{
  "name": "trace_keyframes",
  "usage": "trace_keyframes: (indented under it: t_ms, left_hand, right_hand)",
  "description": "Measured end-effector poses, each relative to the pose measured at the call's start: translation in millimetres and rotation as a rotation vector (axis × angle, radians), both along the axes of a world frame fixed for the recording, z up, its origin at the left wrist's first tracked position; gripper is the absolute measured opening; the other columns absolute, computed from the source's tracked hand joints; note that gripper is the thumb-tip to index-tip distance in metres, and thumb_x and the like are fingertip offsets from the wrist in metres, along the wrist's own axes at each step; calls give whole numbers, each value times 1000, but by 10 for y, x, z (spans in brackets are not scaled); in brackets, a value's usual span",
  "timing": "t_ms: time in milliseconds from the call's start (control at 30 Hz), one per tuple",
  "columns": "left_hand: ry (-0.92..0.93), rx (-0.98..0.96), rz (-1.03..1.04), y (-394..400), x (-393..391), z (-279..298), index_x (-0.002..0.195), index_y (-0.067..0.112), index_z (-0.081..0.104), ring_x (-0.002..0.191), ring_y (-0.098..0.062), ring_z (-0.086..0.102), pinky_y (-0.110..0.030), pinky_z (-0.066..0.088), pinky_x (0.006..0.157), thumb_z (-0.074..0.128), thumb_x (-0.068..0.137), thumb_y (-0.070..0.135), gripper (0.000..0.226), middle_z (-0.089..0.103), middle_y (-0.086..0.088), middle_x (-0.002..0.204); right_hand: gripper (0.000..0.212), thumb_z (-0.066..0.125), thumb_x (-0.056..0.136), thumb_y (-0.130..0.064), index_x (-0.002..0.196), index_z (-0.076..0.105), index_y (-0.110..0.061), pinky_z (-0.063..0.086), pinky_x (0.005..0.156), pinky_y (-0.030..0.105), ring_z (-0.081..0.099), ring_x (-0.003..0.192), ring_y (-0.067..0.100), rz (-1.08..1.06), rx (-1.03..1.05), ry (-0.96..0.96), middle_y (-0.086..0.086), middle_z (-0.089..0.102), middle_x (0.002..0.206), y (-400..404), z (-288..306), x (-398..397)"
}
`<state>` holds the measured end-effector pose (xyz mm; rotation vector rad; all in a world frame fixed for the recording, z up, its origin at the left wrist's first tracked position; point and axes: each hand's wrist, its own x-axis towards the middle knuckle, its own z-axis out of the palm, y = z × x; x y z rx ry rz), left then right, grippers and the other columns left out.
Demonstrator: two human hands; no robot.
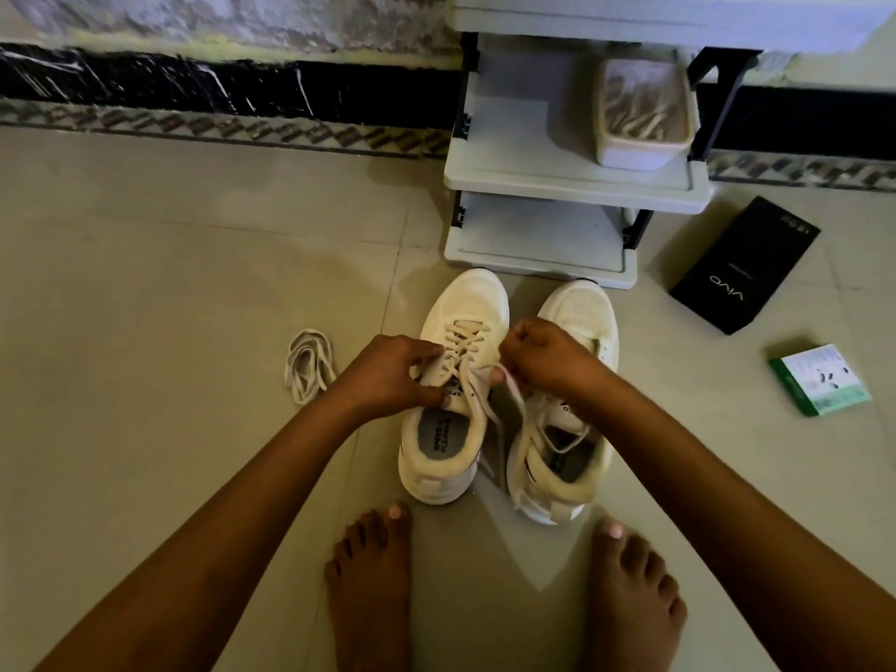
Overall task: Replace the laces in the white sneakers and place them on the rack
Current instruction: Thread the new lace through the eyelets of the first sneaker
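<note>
- The left hand (388,373) rests on the left white mesh sneaker (453,385): its fingers curl over the eyelet row and pinch the flat cream lace (464,349) there, while the thumb presses the padded tongue.
- The right hand (543,356) is closed in a loose fist, pinching one free end of that same lace; the strand runs taut from the eyelets to the thumb, then falls limp between the two shoes.
- The left sneaker is partly laced, with crossed flat bands over the woven toe; its printed insole shows in the open collar.
- The right white mesh sneaker (569,429) stands just beside the left one, touching or nearly so; whether it carries a lace I cannot tell.
- A loose coil of flat cream lace (308,371) lies on the smooth beige tiled floor (169,283), left of the left sneaker.
- The grey plastic rack (543,254), with flat shelves, stands just beyond both toes; a pale rectangular tub of laces (642,121) sits on an upper shelf.
- A matte black carton (744,266) and a small green-and-white box (819,380) lie to the right of the sneakers.
- Two bare feet (371,589) stand behind the heels.
</note>
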<state>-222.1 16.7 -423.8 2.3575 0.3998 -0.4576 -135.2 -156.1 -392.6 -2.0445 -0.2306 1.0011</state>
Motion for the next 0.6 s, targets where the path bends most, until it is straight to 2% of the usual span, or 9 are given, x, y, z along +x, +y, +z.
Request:
trace_keyframes:
  t_ms: [67, 133, 233, 267, 367, 433, 500, 600]
  left_hand:
    - [7, -15, 9, -8, -10, 26, 134, 17, 51, 119, -17, 54, -26, 43, 95, 82, 70, 28, 72, 55, -4, 134]
    - [-27, -81, 74, -22, -20, 93, 129, 19, 56, 116, -15, 56, -24, 46, 90, 79, 73, 24, 61, 58, -2, 130]
    - [-158, -355, 241, -62, -36, 294, 108, 23, 66, 102, -11, 62, -23, 50, 81, 66, 86, 17, 23, 67, 3, 110]
    - [-186, -449, 260, -81, -35, 377, 103, 23, 67, 97, -9, 64, -22, 51, 79, 61, 89, 15, 17, 69, 3, 105]
    - [-172, -624, 158, -197, -11, 593, 108, 18, 64, 95, -7, 63, -19, 52, 79, 53, 94, 14, 18, 67, -1, 110]
    - [-118, -669, 67, -289, -6, 627, 112, 18, 62, 102, -12, 60, -26, 50, 86, 53, 91, 24, 23, 64, -2, 113]
    - [-79, -709, 19, -332, 1, 631, 101, 22, 64, 107, -10, 58, -27, 47, 90, 49, 86, 31, 23, 65, 6, 109]
    - [-99, -761, 76, -283, -21, 612, 91, 18, 60, 112, -9, 58, -29, 44, 98, 44, 98, 26, 20, 67, 6, 112]
  right_hand:
    - [7, 50, 94, -14, 90, 56, -16, 50, 72, 30, 59, 70, 15, -90, 159, 204, 4, 66, 80, -26, 153, 47]
    - [13, 48, 95, -13, 101, 60, -13, 50, 72, 27, 59, 71, 13, -179, 360, 330, 0, 67, 78, -54, 296, 78]
    - [23, 41, 97, -11, 111, 60, -10, 54, 77, 26, 65, 81, 13, -247, 625, 431, 2, 70, 91, -51, 502, 111]
    - [25, 40, 97, -12, 112, 60, -9, 54, 79, 26, 66, 85, 14, -262, 688, 464, 4, 70, 98, -34, 558, 114]
    - [30, 38, 97, -13, 120, 57, -4, 52, 88, 29, 65, 97, 19, -315, 784, 523, 12, 66, 114, 25, 661, 107]
    - [32, 39, 97, -12, 122, 55, -2, 52, 89, 30, 63, 103, 22, -365, 809, 532, 15, 62, 120, 44, 663, 87]
    - [32, 39, 96, -11, 123, 53, 1, 51, 89, 32, 61, 105, 25, -445, 842, 544, 17, 59, 124, 34, 644, 92]
    - [32, 41, 95, -8, 123, 51, 4, 54, 83, 32, 63, 99, 27, -551, 884, 575, 20, 57, 125, -2, 649, 122]
